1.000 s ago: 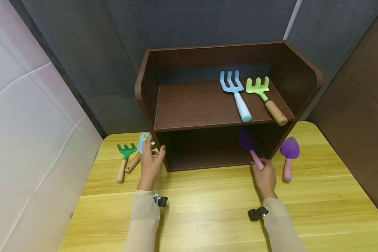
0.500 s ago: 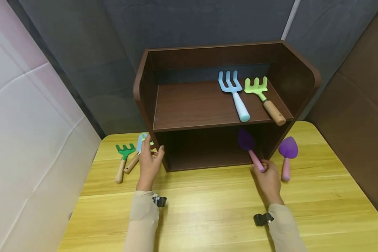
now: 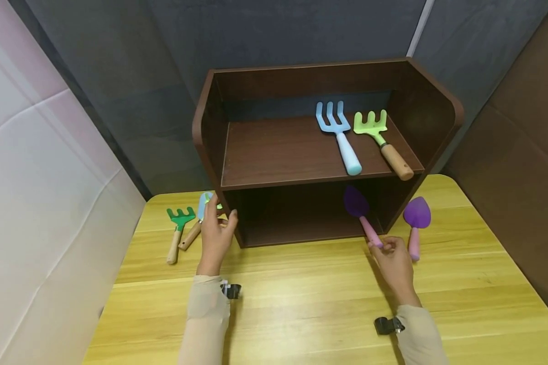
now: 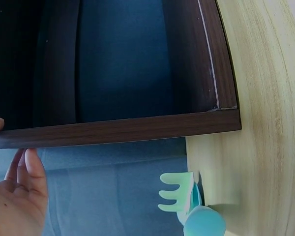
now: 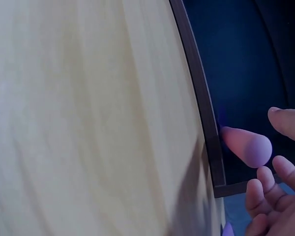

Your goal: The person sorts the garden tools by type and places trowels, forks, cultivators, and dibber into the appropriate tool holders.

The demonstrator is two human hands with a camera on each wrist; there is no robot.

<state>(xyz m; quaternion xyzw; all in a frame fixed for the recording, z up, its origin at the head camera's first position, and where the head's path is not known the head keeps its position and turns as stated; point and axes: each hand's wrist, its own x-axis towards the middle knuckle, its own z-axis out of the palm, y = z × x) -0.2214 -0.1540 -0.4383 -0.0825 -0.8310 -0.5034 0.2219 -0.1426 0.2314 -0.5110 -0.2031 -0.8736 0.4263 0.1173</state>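
My left hand (image 3: 215, 246) grips the left side panel of a dark brown two-tier shelf (image 3: 265, 147), thumb inside, fingers outside. A purple trowel (image 3: 357, 203) with a pink handle lies in the lower tier at the right, the handle jutting over the front edge. My right hand (image 3: 395, 266) is right at the handle's end; in the right wrist view its thumb and fingers are spread apart around the pink handle (image 5: 248, 146). On the upper tier, at the right, lie a light blue hand fork (image 3: 343, 139) and a lime green rake (image 3: 383, 147) with a wooden handle.
Right of the shelf, a second purple trowel (image 3: 417, 214) lies on the wooden table (image 3: 301, 304). Left of it are a green rake (image 3: 178, 230) and a light blue trowel (image 3: 202, 209) overlapping a pale green rake (image 4: 179, 191). Dark fabric (image 3: 278, 30) hangs behind.
My right hand has loosened from the trowel's handle and drawn back toward me and to the right. The trowel stays in the lower tier. My left hand keeps its place on the shelf.
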